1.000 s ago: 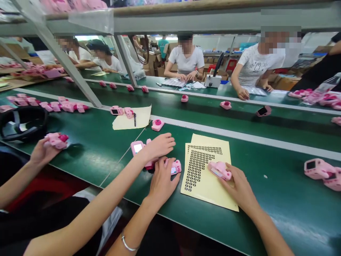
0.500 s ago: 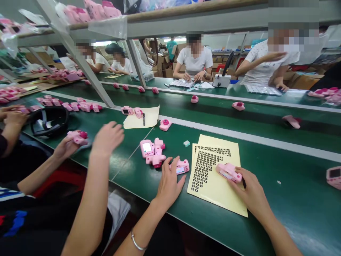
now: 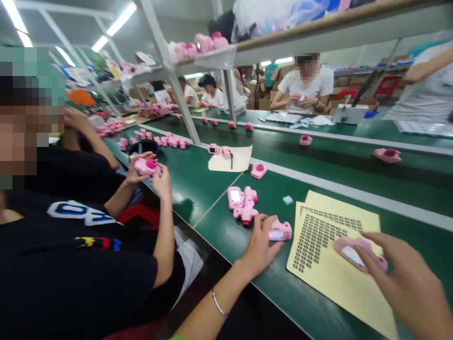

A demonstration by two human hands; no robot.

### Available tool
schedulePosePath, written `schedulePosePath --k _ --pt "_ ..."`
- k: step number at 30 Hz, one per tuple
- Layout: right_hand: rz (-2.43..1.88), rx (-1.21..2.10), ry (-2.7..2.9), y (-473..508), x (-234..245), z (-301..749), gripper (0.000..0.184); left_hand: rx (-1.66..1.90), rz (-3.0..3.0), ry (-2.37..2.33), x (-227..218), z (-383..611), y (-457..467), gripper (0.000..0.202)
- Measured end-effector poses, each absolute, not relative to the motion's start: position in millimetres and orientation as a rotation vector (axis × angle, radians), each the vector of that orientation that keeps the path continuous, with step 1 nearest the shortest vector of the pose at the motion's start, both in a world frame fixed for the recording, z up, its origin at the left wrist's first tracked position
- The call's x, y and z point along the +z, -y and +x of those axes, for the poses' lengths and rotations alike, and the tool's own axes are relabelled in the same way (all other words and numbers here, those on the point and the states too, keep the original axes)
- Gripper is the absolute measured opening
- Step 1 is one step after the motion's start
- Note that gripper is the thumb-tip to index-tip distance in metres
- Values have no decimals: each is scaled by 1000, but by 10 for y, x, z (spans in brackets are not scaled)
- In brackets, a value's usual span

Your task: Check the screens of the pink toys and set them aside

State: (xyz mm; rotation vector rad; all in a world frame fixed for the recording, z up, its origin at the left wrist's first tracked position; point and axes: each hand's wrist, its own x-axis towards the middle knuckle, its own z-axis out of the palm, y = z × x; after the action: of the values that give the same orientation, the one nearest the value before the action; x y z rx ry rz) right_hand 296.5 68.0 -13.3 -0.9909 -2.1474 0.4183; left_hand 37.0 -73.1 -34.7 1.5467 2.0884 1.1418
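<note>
Glossy plastic camera (image 3: pixel 348 250), matt backing paper (image 3: pixel 329 302)

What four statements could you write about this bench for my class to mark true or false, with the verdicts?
1. The right hand is over a pink toy camera lying on a yellow sheet. True.
2. The metal bangle is on the right wrist. False: it is on the left wrist.
3. A co-worker in a black T-shirt holds another pink toy camera in both hands. True.
4. The left hand holds scissors. False: it is at a third pink toy camera.
</note>
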Motion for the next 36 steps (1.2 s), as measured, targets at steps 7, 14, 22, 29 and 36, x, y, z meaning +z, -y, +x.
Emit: schedulePosePath --k 7,14,22,29,36 --pt "-876 1266 2147 -218 159 2166 45 1278 1223 -1640 -107 354 690 68" --pt "-551 1307 2164 175 322 2074 43 1496 480 -705 122 582 964 78" --pt "-914 580 2339 -845 125 1509 34 1461 22 -449 122 469 1098 77" --pt "-920 367 2590 -1261 -249 1165 40 1335 -236 -242 341 399 1186 73" --pt "-878 491 2384 -1122 -110 1318 22 1285 -170 -175 352 393 1202 77"
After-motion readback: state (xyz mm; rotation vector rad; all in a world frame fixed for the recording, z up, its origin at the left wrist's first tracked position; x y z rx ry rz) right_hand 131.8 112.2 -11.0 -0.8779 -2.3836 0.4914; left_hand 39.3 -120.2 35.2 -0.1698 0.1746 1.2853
